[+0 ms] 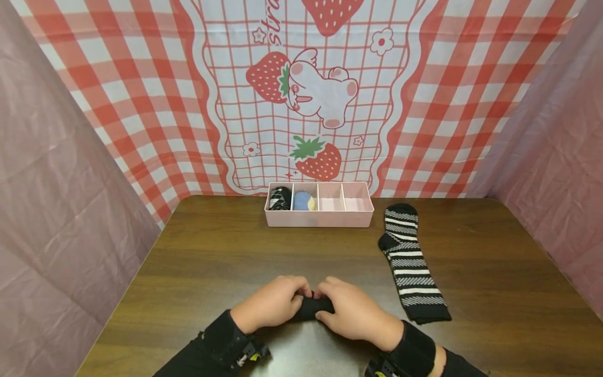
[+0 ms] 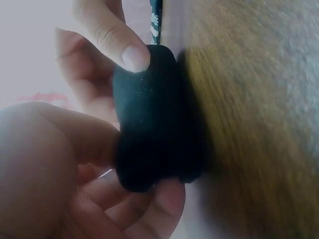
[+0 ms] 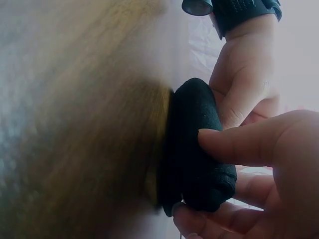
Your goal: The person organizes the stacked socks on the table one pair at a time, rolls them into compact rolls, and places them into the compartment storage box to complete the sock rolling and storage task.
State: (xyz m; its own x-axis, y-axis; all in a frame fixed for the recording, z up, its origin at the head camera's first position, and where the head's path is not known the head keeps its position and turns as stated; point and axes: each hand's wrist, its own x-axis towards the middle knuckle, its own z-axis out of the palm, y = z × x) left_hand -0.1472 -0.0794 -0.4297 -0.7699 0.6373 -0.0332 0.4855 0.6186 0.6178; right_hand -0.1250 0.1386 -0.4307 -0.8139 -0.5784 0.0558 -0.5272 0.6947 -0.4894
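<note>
Near the front of the table a rolled black sock [image 1: 310, 309] lies between both hands. My left hand [image 1: 277, 302] grips its left end, thumb on the near side and fingers beyond it. From the other end my right hand [image 1: 354, 309] pinches the roll with thumb and fingers. In the left wrist view the black roll [image 2: 154, 119] rests against the wood, and the right wrist view shows the same sock roll [image 3: 194, 149] with both thumbs on it. A striped black-and-white sock [image 1: 414, 264] lies flat to the right of the hands.
A pink four-slot box [image 1: 319, 219] stands at the table's back edge. Its leftmost slot holds a black patterned sock roll [image 1: 280, 199], the one beside it a blue sock roll [image 1: 303, 200]. A checked strawberry cloth [image 1: 301, 104] hangs behind the wooden table [image 1: 212, 251].
</note>
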